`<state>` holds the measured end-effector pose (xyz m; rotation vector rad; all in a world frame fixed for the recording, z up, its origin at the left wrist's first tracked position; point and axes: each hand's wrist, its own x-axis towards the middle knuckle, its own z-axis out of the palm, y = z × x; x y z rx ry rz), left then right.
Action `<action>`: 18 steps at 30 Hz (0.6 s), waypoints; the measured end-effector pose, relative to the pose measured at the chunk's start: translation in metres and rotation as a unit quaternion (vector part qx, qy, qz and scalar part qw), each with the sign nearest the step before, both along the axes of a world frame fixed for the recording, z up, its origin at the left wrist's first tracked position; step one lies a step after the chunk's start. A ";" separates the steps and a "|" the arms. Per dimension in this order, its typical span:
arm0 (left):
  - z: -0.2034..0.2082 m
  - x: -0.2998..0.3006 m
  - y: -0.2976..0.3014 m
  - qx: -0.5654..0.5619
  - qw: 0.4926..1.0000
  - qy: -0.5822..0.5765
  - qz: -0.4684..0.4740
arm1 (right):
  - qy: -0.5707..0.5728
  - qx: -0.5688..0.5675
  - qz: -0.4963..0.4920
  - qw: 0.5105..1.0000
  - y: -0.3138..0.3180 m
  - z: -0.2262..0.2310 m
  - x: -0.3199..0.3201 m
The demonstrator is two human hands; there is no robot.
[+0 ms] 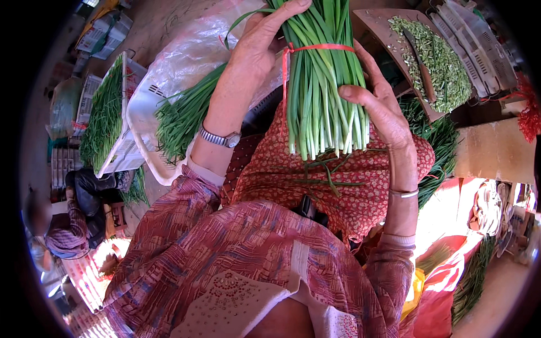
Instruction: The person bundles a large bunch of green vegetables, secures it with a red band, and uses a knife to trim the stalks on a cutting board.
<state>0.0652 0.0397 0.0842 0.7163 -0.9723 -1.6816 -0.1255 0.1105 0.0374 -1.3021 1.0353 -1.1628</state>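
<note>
A thick bunch of garlic chives (327, 96) is held up over my lap, its pale cut ends toward me. Around its middle runs a red tie (322, 48), with a loose tail hanging on the left side. My left hand (260, 48) grips the upper left of the bunch, thumb across the leaves and the other fingers mostly hidden. From the right, my right hand (380, 101) is closed round the lower stalks, thumb on the front. A few loose leaves (332, 174) lie on the red patterned cloth (270, 163) over my lap.
At left, a white crate (143, 112) lined with clear plastic holds more chives (189, 110). A board (375, 25) at upper right carries chopped green pieces (451, 73) and a knife (422, 67). More greens (434, 129) lie beneath it. Another person (67, 225) sits at far left.
</note>
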 end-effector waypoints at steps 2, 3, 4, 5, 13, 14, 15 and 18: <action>-0.024 0.017 -0.023 -0.011 1.000 -0.017 0.002 | -0.079 0.008 0.032 0.996 -0.007 0.021 0.001; -0.037 0.018 -0.030 -0.026 0.999 0.024 0.021 | -0.041 -0.031 0.029 0.998 -0.013 0.025 -0.004; -0.041 0.017 -0.035 -0.039 0.996 0.062 0.040 | -0.040 -0.037 0.025 0.998 -0.017 0.031 -0.005; -0.036 0.013 -0.022 -0.069 0.995 0.055 0.034 | -0.049 -0.006 0.058 0.997 -0.019 0.035 -0.004; -0.048 0.016 -0.038 0.102 0.981 0.161 0.024 | 0.121 -0.055 0.031 0.991 -0.038 0.025 -0.012; -0.051 0.018 -0.041 0.101 0.982 0.160 0.026 | 0.132 -0.090 -0.008 0.987 -0.034 0.026 -0.012; -0.052 0.020 -0.044 0.119 0.978 0.171 0.024 | 0.131 -0.091 -0.006 0.987 -0.030 0.027 -0.012; -0.056 0.026 -0.052 0.126 0.975 0.179 0.024 | 0.160 -0.146 -0.123 0.968 -0.007 0.044 -0.008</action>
